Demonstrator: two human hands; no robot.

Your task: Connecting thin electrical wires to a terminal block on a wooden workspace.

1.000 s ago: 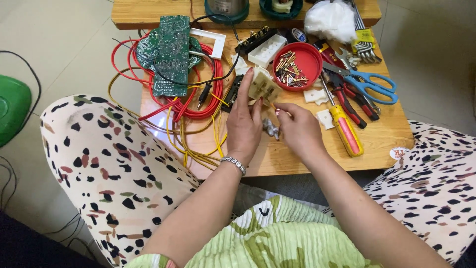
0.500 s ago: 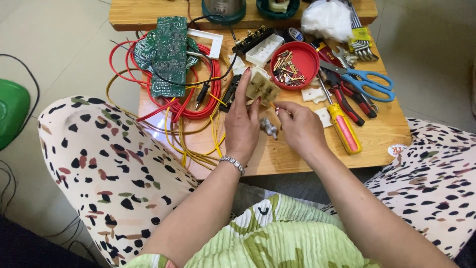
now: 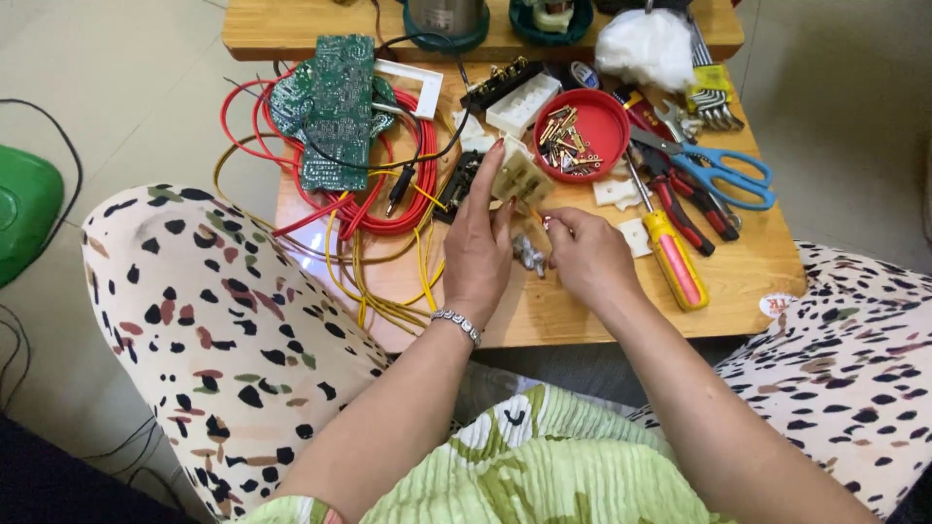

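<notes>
Head view: my left hand (image 3: 478, 243) steadies the cream terminal block (image 3: 518, 177) mid-table, forefinger outstretched, so my right hand (image 3: 585, 257) can pinch a small metal part (image 3: 530, 254) beside it.

From my seat I see a low wooden table (image 3: 582, 311) crowded with odds and ends. A green circuit board (image 3: 335, 112) lies at the far left, resting on loops of red wire (image 3: 291, 199), with yellow wire (image 3: 374, 281) trailing toward the near edge. A round red dish (image 3: 607, 121) holds small metal screws. Just right of it lie blue-handled scissors (image 3: 728, 175) and red-handled pliers (image 3: 684, 204), and a yellow and red screwdriver (image 3: 675, 262) points toward the near edge. A white crumpled wad (image 3: 646, 49), perhaps plastic, sits at the back. Off the table, a green object (image 3: 24, 209) rests on the floor at left.
</notes>
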